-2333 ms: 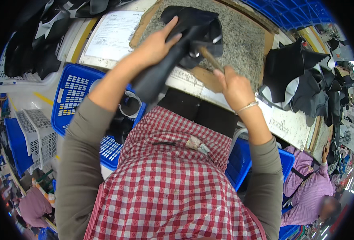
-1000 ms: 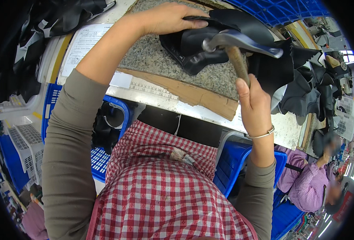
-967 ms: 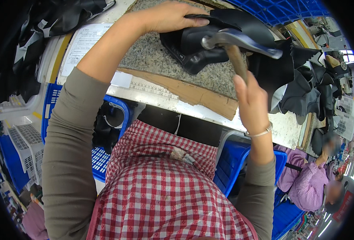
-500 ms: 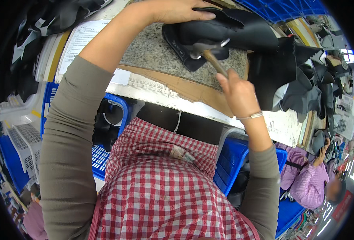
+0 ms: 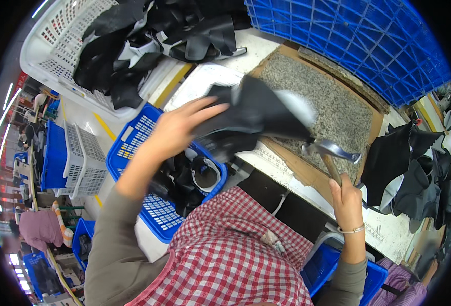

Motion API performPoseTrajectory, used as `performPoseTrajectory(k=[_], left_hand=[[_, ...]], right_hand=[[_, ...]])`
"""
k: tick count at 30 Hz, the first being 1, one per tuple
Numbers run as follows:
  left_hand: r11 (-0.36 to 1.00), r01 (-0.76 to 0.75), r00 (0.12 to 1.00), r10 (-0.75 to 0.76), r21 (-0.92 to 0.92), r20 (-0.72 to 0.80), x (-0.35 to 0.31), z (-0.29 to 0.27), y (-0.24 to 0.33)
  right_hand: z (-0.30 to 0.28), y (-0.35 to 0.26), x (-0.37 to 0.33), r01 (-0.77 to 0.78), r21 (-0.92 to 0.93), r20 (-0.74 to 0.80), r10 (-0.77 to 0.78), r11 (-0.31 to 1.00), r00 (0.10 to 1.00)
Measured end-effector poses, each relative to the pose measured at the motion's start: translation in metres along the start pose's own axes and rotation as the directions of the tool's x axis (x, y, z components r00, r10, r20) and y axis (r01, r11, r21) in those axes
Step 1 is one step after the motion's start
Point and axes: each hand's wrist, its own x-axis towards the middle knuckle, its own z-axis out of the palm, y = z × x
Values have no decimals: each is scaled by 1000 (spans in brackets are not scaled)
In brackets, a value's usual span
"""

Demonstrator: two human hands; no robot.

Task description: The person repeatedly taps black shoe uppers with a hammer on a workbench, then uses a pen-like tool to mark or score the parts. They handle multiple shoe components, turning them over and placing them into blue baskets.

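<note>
Head view: left hand [image 5: 177, 133] grips a black leather piece [image 5: 256, 115] by its near edge, fingers spread over it, holding it in the air between the speckled stone slab [image 5: 319, 109] and the blue basket [image 5: 149, 168] that sits below and just left of that hand. Right hand [image 5: 345, 193] is closed around the wooden handle of a hammer [image 5: 331, 153], its metal head hanging above the slab's near edge, clear of the leather. Stacked black pieces [image 5: 414, 168] lie right of the right hand; a white basket [image 5: 52, 46] of more sits beyond the left. Judgement: hammering looks paused and the piece is between places. Next move calls for a firm hold on the limp leather, with the hammer kept clear.
</note>
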Motion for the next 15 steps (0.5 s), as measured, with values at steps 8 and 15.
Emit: performPoseTrajectory(k=[8, 15], left_hand=[[993, 49, 995, -40, -106, 90, -7, -102, -107], [975, 102, 695, 71, 196, -716, 295, -67, -260]], right_hand=[[32, 7, 65, 100, -395, -242, -208, 913, 948], [63, 21, 78, -40, -575, -314, -175, 817, 933]])
